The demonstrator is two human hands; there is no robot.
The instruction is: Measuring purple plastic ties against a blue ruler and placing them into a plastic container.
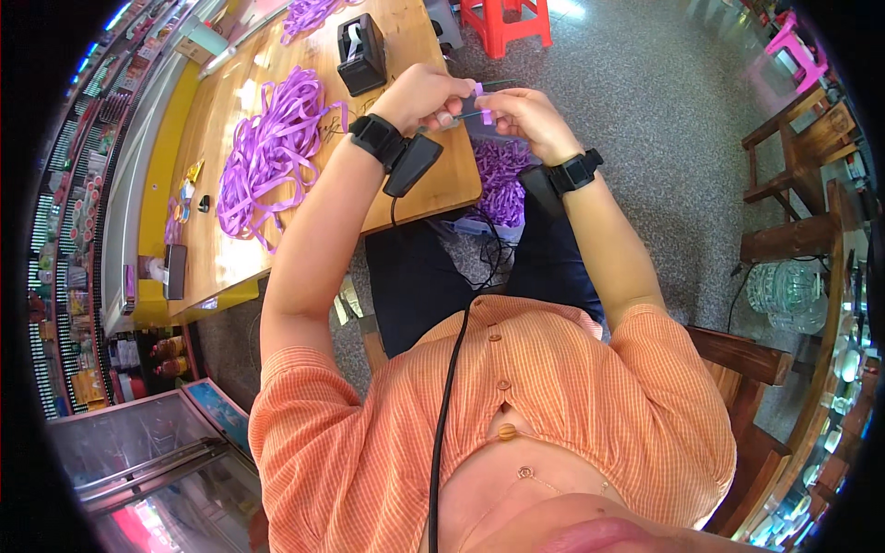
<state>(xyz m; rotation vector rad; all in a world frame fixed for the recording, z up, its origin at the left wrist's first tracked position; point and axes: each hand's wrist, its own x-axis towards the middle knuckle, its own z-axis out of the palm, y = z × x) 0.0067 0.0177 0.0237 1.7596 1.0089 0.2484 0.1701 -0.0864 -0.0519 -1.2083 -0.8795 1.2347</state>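
My left hand (426,95) and my right hand (524,112) meet above the edge of a wooden table (230,249), both pinching a small piece of purple ribbon (485,115) between the fingertips. A black band sits on each wrist. Under my hands a clear bag of finished purple ribbon pieces (500,180) rests on my lap. A loose heap of purple ribbon strips (272,147) lies on the table to the left of my left forearm.
A black tape dispenser (361,53) stands on the table beyond my left hand, more purple ribbon (309,14) behind it. A dark phone (175,271) lies near the table's left edge. Red stool (502,20) ahead, wooden chairs (793,152) right, glass cabinets (147,452) lower left.
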